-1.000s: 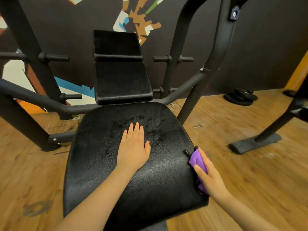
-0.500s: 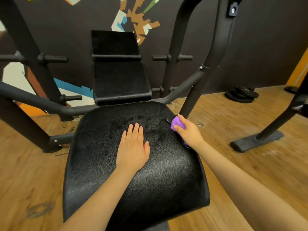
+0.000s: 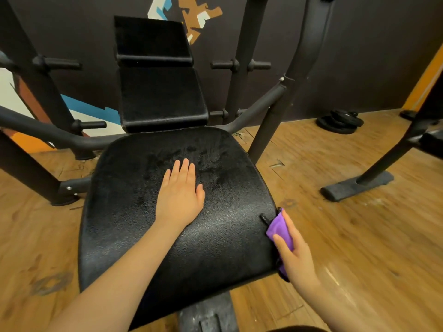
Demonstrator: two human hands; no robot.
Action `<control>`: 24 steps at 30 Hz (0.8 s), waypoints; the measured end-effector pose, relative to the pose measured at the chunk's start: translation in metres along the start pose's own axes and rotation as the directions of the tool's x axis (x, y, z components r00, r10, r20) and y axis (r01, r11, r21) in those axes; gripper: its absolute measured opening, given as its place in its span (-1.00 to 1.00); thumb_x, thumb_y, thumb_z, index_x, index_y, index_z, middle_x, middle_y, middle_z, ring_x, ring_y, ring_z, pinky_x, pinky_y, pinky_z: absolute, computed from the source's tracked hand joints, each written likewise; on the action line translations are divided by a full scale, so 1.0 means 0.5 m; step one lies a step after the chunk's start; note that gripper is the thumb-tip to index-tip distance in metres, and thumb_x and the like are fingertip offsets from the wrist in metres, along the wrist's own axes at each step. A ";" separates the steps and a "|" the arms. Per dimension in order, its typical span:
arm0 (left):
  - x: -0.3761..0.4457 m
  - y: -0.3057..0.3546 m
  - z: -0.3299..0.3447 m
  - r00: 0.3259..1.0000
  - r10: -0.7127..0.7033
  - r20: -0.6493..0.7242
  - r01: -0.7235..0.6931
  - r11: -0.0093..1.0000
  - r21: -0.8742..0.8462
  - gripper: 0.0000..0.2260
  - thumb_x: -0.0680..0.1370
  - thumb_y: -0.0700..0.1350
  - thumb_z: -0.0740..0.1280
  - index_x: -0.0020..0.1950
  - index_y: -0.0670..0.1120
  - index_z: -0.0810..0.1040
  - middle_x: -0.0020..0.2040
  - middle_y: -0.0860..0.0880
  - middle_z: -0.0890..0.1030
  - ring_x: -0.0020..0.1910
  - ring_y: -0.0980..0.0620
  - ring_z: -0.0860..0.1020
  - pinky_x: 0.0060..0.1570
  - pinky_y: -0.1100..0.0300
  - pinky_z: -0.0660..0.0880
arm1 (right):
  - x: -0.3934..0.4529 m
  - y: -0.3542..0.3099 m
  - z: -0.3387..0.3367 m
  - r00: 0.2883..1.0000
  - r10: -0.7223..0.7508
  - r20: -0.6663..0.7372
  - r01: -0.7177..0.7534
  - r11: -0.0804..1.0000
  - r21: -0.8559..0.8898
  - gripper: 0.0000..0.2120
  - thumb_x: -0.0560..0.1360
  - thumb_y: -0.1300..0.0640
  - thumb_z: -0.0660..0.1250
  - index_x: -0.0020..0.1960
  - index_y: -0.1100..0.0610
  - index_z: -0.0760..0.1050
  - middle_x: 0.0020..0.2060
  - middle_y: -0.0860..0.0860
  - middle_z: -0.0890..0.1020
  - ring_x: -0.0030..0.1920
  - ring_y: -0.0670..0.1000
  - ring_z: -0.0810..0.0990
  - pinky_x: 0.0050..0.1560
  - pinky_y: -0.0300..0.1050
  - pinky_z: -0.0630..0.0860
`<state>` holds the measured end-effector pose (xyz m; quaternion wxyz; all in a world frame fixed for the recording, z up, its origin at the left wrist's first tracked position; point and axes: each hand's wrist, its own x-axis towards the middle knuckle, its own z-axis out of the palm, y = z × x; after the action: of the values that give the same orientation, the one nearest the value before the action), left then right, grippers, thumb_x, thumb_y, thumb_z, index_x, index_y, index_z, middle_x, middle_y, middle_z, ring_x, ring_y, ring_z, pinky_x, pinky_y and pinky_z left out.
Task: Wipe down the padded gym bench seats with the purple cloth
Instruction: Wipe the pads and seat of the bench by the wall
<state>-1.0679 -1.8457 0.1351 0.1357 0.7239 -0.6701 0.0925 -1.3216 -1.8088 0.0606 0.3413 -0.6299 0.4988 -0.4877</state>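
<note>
Head view. A black padded seat [image 3: 148,236] of a gym bench filled the centre of the frame, its textured surface showing darker smudged patches toward the far end. The left hand [image 3: 180,197] lay palm down on the middle of the seat, fingers straight and close together, thumb spread to the right; it held nothing. The right hand [image 3: 296,254] was at the seat's right edge, near the front corner, pressing the purple cloth [image 3: 279,230] against the side of the pad. The thumb lay over the top of the cloth and the fingers extended along its outer face, so the cloth was pinched between hand and seat edge; whether the fingers curled under it could not be told. A short dark tab [image 3: 265,218] projected from the seat just beside the cloth's upper corner.

Beyond the seat stood a second black pad [image 3: 163,99], tilted up as a backrest, with a smaller black pad [image 3: 151,37] above it. Dark metal frame tubes [image 3: 271,121] rose on both sides, bearing short horizontal pegs [image 3: 92,125]. The bench stood on a wooden floor [image 3: 359,236]. A stack of black weight plates [image 3: 340,121] lay on the floor by the dark wall [image 3: 371,56], well apart from the bench. A painted multicoloured pattern [image 3: 196,15] showed on the wall behind the pads.
</note>
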 end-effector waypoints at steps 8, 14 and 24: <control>-0.001 0.002 -0.001 1.000 -0.006 -0.002 0.006 1.000 0.004 -0.47 0.64 0.04 0.01 0.56 -0.17 0.07 0.57 -0.13 0.05 0.55 -0.08 -0.02 0.50 0.02 -0.06 | -0.037 0.016 0.004 0.996 0.067 -0.059 -0.065 0.997 0.040 -0.45 0.39 0.07 0.26 0.37 0.03 0.27 0.31 -0.19 0.39 0.22 -0.47 0.32 0.20 -0.59 0.17; 0.002 0.001 0.001 1.000 -0.009 -0.003 0.009 1.000 0.014 -0.47 0.64 0.04 0.00 0.56 -0.17 0.06 0.57 -0.13 0.05 0.55 -0.08 -0.02 0.51 0.02 -0.05 | 0.150 -0.058 0.018 0.996 -0.041 0.076 0.056 0.976 -0.211 -0.49 0.52 0.24 0.31 0.44 0.15 0.28 0.35 0.02 0.41 0.30 -0.15 0.31 0.19 -0.52 0.13; -0.003 -0.002 -0.006 1.000 -0.008 0.009 0.009 1.000 -0.012 -0.47 0.65 0.04 -0.01 0.56 -0.16 0.04 0.58 -0.12 0.02 0.56 -0.08 -0.05 0.51 0.02 -0.07 | 0.218 -0.097 0.047 0.997 -0.007 0.079 0.026 0.969 -0.244 -0.50 0.55 0.16 0.27 0.46 0.02 0.25 0.38 0.02 0.40 0.18 0.03 0.48 0.16 -0.17 0.36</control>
<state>-1.0671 -1.8431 0.1372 0.1373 0.7263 -0.6681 0.0848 -1.2819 -1.9022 0.1279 0.2762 -0.6899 0.5361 -0.4004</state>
